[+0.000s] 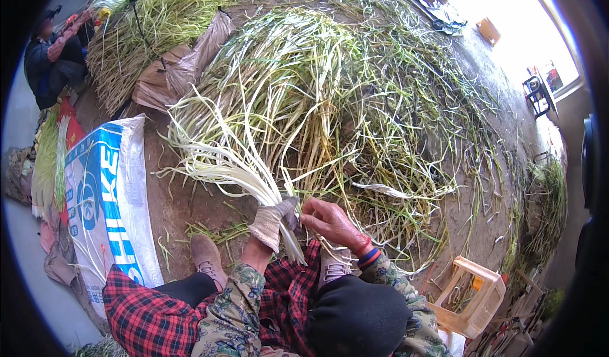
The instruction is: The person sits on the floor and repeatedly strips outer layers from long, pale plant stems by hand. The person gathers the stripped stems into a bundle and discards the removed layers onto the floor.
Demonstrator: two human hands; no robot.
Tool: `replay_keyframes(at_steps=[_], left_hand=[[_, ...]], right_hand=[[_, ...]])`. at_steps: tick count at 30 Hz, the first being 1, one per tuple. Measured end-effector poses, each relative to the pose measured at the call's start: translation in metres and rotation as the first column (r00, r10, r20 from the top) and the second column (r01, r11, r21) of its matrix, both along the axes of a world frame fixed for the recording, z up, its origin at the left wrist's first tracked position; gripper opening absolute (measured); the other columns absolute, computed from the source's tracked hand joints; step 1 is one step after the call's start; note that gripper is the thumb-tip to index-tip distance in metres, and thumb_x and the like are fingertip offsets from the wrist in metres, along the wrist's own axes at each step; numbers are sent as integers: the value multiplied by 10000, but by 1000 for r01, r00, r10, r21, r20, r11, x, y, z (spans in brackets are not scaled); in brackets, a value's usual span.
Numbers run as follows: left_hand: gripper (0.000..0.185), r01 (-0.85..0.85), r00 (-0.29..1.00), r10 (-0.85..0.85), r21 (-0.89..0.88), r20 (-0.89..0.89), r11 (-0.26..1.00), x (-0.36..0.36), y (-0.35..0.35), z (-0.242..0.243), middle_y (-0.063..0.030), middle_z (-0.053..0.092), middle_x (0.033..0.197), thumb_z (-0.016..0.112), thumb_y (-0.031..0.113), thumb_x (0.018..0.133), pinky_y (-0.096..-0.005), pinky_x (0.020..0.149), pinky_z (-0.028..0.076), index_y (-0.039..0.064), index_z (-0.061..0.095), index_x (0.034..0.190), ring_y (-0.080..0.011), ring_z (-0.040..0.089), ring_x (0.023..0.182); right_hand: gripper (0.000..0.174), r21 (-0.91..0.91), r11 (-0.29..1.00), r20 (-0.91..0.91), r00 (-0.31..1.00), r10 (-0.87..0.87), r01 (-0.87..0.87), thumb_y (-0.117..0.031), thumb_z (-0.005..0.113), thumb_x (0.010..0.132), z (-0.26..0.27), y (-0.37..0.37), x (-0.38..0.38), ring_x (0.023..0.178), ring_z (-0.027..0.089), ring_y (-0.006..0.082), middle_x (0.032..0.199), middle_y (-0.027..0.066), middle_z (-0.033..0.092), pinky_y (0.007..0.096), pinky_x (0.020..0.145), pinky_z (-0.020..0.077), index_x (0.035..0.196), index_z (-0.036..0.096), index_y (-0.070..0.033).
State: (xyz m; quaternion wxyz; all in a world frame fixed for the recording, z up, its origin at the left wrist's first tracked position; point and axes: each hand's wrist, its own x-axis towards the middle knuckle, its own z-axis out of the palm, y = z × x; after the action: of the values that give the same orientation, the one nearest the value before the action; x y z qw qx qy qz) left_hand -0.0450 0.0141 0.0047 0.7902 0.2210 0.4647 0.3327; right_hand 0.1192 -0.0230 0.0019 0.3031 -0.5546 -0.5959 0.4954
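My left hand (272, 221), in a pale knitted glove with dark fingers, is shut around a bundle of whitish long-leaved stalks (259, 183), perhaps blanched garlic shoots. Their thin leaf ends fan out to the upper left, and the thick white ends point down between my knees. Close to the bundle's right side is my bare right hand (335, 224), thumb and fingers bent together. Whether a thin strand lies between those fingertips is too small to tell. Just beyond both hands spreads a large heap of the same long green-white stalks (285, 81).
Loose leaf scraps (404, 119) cover the floor to the right. A printed white woven sack (126, 167) lies at left, near laid-out stalks (47, 162). Behind, a person (57, 62) sits by another heap (157, 29). A yellowish plastic crate or stool (485, 295) stands at lower right.
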Motion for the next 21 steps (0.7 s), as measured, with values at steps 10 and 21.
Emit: replay_keyframes(at_steps=[10,21], left_hand=[[144,-78,996,78,14,47,997,8,0,-9,8,424,512,603,119,824,-262,447,424,-2,557,888,-112,434,426],[115,-335,921,345,-83,181,939,14,2,0,18,355,496,596,96,827,-318,458,453,24,509,846,-116,374,407]], right_hand=[[154,-152,938,-277,897,-344,312,-157,560,866,-22,-9,6,647,423,45,686,-52,468,209,572,388,793,524,-26],[137,354,781,315,721,-617,514,-116,583,783,-51,-32,71,460,472,146,554,61,497,301,455,410,697,489,-66]])
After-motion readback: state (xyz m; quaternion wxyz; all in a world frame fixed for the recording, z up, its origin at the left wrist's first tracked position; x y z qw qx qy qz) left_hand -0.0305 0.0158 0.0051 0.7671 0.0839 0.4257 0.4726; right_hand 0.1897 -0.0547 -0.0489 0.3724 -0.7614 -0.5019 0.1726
